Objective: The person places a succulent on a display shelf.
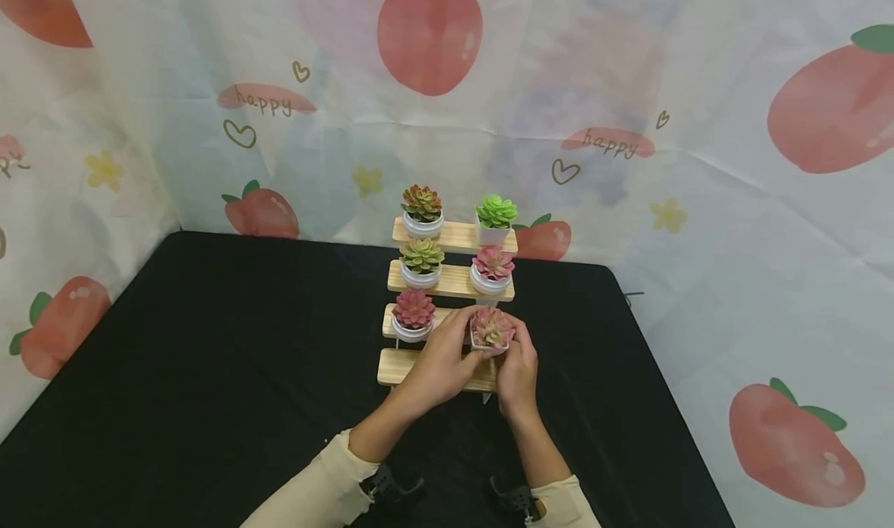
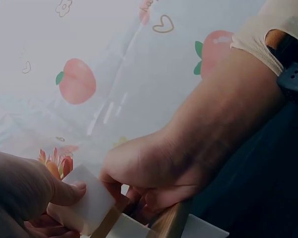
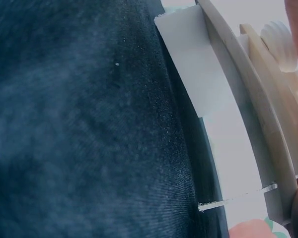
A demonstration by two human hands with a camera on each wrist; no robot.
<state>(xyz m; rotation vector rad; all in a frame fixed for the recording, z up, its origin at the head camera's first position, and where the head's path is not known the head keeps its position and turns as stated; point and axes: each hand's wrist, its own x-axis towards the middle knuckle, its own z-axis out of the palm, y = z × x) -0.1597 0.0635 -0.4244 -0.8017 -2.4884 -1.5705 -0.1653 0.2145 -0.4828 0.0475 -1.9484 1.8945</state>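
Note:
A four-step wooden plant stand (image 1: 394, 366) stands on a black cloth. At the right end of its third step from the top is a pale pink succulent in a square white pot (image 1: 492, 330). My left hand (image 1: 443, 361) grips this pot from the left, its thumb on the front; the thumb on the white wall also shows in the left wrist view. My right hand (image 1: 518, 365) curls round the pot's right side, its fingertips partly hidden. In the left wrist view, the right hand (image 2: 149, 168) bends close to the step boards.
Other potted succulents fill the upper steps: a brown-green one (image 1: 422, 203), a bright green one (image 1: 496, 213), a pale green one (image 1: 421, 258), a pink one (image 1: 492, 268) and a dark pink one (image 1: 414, 310). Behind hangs a fruit-print curtain (image 1: 335, 155). Black cloth (image 1: 209, 373) spreads around.

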